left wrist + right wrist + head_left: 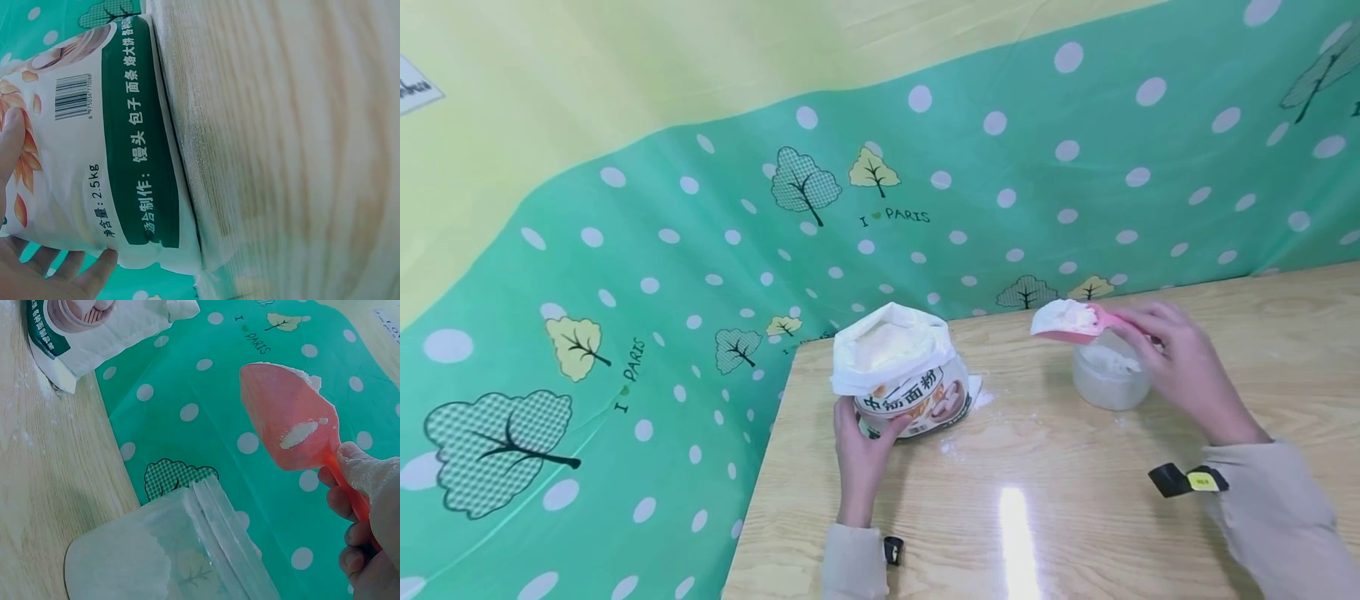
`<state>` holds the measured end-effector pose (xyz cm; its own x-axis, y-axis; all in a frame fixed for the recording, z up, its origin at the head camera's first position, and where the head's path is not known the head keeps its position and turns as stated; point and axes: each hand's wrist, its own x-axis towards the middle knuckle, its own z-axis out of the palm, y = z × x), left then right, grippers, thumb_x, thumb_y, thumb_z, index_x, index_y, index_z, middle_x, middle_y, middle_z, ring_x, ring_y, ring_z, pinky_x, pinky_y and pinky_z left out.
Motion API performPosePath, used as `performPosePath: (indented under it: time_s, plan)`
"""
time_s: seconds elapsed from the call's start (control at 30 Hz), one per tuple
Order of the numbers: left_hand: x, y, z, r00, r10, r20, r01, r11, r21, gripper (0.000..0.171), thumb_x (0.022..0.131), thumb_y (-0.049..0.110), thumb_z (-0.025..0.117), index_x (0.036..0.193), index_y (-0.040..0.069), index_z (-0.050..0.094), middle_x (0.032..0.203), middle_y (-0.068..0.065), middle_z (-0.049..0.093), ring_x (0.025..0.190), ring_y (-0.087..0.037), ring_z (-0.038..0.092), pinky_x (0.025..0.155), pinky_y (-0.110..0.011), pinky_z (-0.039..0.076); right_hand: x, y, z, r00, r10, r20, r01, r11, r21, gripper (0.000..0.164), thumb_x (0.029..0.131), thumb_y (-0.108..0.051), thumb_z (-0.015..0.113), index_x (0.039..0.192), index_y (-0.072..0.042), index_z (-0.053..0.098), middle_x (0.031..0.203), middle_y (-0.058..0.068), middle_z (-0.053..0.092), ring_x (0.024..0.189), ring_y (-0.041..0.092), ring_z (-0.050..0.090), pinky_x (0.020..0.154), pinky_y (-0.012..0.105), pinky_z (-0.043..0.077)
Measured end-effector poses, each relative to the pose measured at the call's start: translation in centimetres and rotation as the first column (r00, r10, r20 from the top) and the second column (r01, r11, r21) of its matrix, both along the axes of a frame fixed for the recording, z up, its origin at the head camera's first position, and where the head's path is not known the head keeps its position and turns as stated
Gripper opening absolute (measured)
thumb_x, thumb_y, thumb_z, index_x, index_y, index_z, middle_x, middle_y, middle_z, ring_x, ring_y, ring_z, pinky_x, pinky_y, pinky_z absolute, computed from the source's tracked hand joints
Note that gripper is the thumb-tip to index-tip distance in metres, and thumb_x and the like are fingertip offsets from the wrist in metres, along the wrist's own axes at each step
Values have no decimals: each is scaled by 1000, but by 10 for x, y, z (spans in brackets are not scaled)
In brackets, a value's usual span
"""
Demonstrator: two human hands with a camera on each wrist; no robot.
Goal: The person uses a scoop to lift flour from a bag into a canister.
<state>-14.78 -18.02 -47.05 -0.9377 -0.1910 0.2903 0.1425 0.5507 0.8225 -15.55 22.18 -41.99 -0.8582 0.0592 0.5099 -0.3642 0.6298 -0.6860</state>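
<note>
On the table at centre stands an open flour bag (925, 398), its white top folded outward. My left hand (863, 454) holds it low on the left side; in the left wrist view the thumb lies on the printed front and the fingers (94, 275) along the side. A pink scoop (1078, 337), heaped with white flour (1066, 317), is raised in my right hand (1183, 371), which grips its handle. Just below the scoop and hand sits a clear round container (1112, 390) with some flour inside. The scoop's underside carries a white smear in the right wrist view.
Spilled flour (953, 450) dusts the wooden table (955, 517) between bag and container. A green dotted cloth (970, 208) hangs behind and to the left of the table. Black straps (1172, 481) show near both wrists.
</note>
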Motion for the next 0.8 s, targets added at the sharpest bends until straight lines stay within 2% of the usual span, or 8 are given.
performPosePath:
  time_s: [0.27, 0.47, 0.8]
  plan:
    - [0, 1, 1, 1000, -8, -17, 8, 1000, 15, 95, 70, 50, 86, 148, 29, 35, 139, 3, 46, 133, -19, 44, 117, -49, 38, 9, 9, -3, 998, -27, 57, 27, 1000, -3, 30, 99, -12, 60, 125, 2, 65, 108, 13, 62, 84, 0, 40, 60, 6, 37]
    - [-1, 1, 1, 1000, -6, -17, 6, 1000, 20, 93, 70, 48, 86, 147, 26, 38, 138, 0, 47, 133, -22, 44, 117, -49, 37, 14, 18, -8, 994, -65, 92, 67, 998, -15, 33, 100, -16, 61, 127, 1, 64, 116, 17, 62, 91, -4, 41, 66, 1, 36]
    - [-1, 1, 1, 1000, -6, -20, 6, 1000, 13, 93, 70, 48, 86, 147, 28, 37, 139, 1, 46, 133, -21, 44, 117, -45, 38, 21, 31, -13, 988, -102, 115, 102, 995, 12, 34, 101, -19, 59, 128, 0, 64, 116, 14, 59, 90, -5, 40, 62, 2, 36]
